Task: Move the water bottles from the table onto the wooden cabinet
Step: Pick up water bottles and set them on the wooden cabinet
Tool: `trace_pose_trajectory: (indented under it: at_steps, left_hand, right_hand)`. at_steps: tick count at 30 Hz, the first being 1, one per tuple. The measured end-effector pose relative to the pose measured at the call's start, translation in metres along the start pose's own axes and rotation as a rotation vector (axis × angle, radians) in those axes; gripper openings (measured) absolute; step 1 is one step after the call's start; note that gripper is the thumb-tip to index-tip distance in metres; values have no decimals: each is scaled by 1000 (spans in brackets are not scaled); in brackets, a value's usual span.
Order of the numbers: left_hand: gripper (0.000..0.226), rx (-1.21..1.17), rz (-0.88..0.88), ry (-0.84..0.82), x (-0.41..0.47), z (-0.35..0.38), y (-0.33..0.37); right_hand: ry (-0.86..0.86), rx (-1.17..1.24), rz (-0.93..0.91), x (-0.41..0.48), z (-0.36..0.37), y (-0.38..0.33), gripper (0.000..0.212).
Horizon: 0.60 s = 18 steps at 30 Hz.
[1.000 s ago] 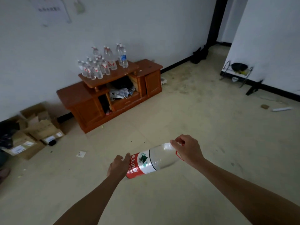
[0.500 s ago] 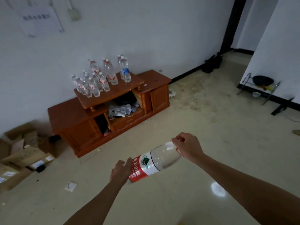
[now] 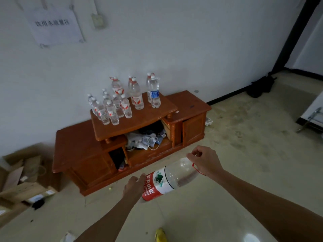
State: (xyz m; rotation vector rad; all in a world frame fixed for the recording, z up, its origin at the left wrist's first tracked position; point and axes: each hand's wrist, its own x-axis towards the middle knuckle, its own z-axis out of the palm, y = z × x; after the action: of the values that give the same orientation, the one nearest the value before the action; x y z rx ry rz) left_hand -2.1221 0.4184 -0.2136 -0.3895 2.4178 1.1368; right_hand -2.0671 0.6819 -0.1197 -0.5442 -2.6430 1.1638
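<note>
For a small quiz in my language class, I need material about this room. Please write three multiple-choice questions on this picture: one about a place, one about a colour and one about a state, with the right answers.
1. Where do the small bottles stand?
A. on a chair
B. on the raised shelf of the wooden cabinet
C. in a sink

2. What colours does the label of the big bottle mostly have?
A. red and white
B. blue and black
C. yellow and purple

3. How is the big bottle carried?
A. upright in one hand
B. tilted on its side, between two hands
C. hanging upside down from one hand

Answers:
1 B: they stand grouped on the cabinet's raised shelf.
2 A: a red band lies below a white one.
3 B: the left hand holds the label end and the right hand grips the neck end.
</note>
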Motion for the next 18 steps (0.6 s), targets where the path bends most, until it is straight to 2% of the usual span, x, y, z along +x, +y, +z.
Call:
trace_pose_trajectory:
  at_steps: [4,6,10,13,16,18]
  left_hand:
    - [56,-64,51,-25,79,-28,65]
    - [53,-50,37,-17,133,-43,100]
    - [47,-62,25,-34,180,-60,145]
    - [39,-111,-14,-51,232,-59,171]
    - [38,-148,-39,-53,284,-52,192]
    - [48,-151,-48,-48,316,-50,207]
  right_hand:
    - [11,-4,-26,96,15,-34,20]
    - [16,-8,-17,156,24,-50,23]
    - [39,-1,-26,217,33,-60,27]
    - [-11,0,-53,290,53,-64,27]
    - [-62,-10,-82,358,74,-61,27]
    - [-94,-4,-106,399,86,-58,26]
